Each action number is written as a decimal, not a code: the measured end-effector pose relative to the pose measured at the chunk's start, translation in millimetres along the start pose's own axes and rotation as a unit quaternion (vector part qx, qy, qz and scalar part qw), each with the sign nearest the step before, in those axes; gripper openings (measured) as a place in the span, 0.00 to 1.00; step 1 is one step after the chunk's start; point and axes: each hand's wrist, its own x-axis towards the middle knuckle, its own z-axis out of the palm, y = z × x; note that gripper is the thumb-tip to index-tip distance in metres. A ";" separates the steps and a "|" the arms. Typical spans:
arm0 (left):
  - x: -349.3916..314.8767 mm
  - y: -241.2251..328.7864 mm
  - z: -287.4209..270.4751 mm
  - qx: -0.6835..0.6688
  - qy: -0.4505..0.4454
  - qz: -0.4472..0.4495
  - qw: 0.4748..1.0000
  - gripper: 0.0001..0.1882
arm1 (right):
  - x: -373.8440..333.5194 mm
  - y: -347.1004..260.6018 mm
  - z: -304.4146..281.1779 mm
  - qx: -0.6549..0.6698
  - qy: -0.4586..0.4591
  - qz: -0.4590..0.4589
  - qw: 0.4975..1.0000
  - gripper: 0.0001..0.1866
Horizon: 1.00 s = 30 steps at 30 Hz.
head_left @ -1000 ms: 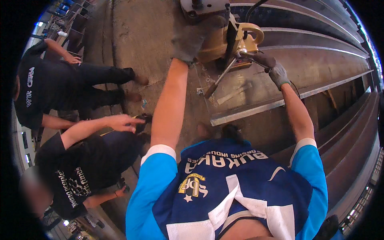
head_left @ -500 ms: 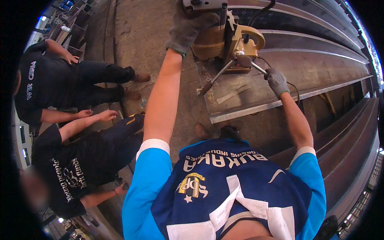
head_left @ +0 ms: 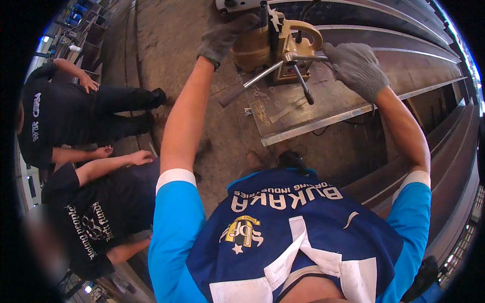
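A yellow magnetic drill (head_left: 290, 53) stands on a steel beam (head_left: 323, 91) near the beam's end. My left hand (head_left: 226, 38), in a grey glove, lies against the upper part of the drill with its fingers curved over the housing. The drill's feed handle (head_left: 289, 59) has three metal spokes with dark grips. My gloved right hand (head_left: 358, 69) is closed round the end of the right spoke. One other spoke points down to the left, and one points toward me. The drill's bit is hidden from view.
Several long steel beams (head_left: 394, 55) lie side by side at the right and far side. Two people in dark clothes, one farther off (head_left: 55, 111) and one nearer (head_left: 111, 202), are on my left. A dark cable (head_left: 316, 132) hangs by the beam's near edge.
The feed handle has turned. My right hand has moved up and grips the spoke at the right, closer to the drill body. My left hand stays on the drill.
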 end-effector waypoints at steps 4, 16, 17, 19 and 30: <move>-4.8 4.5 7.4 0.231 0.031 0.094 0.968 0.31 | 32.7 -38.8 -49.8 0.036 0.034 -0.048 0.998 0.12; -45.9 72.8 79.5 0.327 0.006 0.139 0.935 0.31 | -11.6 -21.3 -54.9 0.027 -0.001 0.132 0.991 0.10; -46.5 76.4 82.4 0.326 -0.001 0.138 0.935 0.31 | -23.6 -6.0 -43.0 0.029 -0.007 0.151 0.988 0.10; -46.1 84.3 86.4 0.323 -0.026 0.139 0.936 0.31 | -54.0 11.1 0.2 0.073 -0.004 0.167 0.983 0.10; -73.4 124.3 90.3 -0.071 -0.054 -0.058 0.994 0.41 | -97.4 -37.1 65.6 0.215 -0.102 0.251 0.938 0.11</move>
